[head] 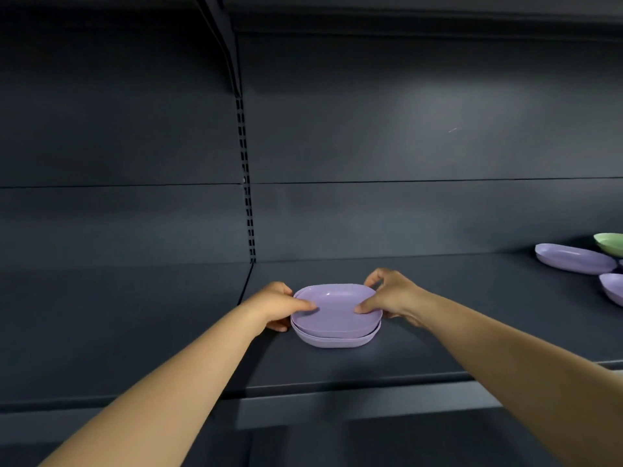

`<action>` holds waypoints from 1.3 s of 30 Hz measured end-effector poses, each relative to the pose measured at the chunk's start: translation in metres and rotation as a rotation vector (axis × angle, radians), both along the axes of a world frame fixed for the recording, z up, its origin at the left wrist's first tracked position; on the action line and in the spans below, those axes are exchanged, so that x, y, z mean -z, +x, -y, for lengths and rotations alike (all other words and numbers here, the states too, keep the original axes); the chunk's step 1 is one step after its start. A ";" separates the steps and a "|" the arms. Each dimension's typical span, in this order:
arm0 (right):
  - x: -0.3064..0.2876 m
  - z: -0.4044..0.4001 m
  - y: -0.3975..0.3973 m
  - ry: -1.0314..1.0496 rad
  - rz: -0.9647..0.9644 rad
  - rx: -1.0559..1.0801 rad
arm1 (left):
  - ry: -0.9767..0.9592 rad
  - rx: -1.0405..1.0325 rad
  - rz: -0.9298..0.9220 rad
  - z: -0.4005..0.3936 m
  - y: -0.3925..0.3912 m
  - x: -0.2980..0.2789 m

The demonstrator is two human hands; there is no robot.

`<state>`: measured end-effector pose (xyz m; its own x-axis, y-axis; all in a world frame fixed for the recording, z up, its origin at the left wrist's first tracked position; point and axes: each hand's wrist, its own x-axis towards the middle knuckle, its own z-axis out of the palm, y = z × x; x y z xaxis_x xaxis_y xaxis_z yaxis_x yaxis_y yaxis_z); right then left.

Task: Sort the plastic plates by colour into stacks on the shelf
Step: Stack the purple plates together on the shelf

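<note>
Head view: left hand [274, 306] and right hand [387, 298] pinch opposite rims of the top purple plate [337, 306], thumbs over the lip, on a purple stack [335, 340] on the dark shelf [337, 369]. Loose purple plates [573, 257] and a green plate [610, 242] lie far right. Plates look light, stiff and slick; rims give the surest hold.

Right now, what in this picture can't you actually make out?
- How many plates are in the purple stack: the rims blur together, and the left hand and right hand cover its sides.
- The green plate and the nearest loose purple plate: cut off by the right edge.
- Any plates further right on the shelf: out of frame.
</note>
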<state>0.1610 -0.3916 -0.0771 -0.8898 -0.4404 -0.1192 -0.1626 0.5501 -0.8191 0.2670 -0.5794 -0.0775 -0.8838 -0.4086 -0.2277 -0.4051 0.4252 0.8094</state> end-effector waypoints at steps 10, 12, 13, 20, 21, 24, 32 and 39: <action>0.011 0.003 -0.003 0.127 -0.086 -0.076 | -0.157 0.062 0.074 -0.001 -0.008 0.005; 0.011 0.003 -0.004 0.160 -0.108 -0.094 | -0.181 0.071 0.099 -0.001 -0.008 0.003; 0.011 0.003 -0.004 0.176 -0.125 -0.102 | -0.196 0.079 0.116 -0.002 -0.008 0.001; -0.024 -0.040 -0.016 0.300 -0.394 -0.083 | -0.563 0.137 0.069 -0.027 -0.027 -0.050; -0.034 -0.056 -0.021 0.348 -0.463 -0.090 | -0.593 0.164 0.049 -0.038 -0.035 -0.060; -0.062 -0.102 -0.033 0.563 -0.674 -0.137 | -0.733 0.244 0.028 -0.073 -0.057 -0.083; -0.096 -0.264 -0.106 0.771 -0.829 -0.077 | -0.947 0.412 -0.119 -0.234 -0.153 -0.106; -0.109 -0.388 -0.190 0.772 -0.747 -0.103 | -0.850 0.407 -0.098 -0.348 -0.248 -0.102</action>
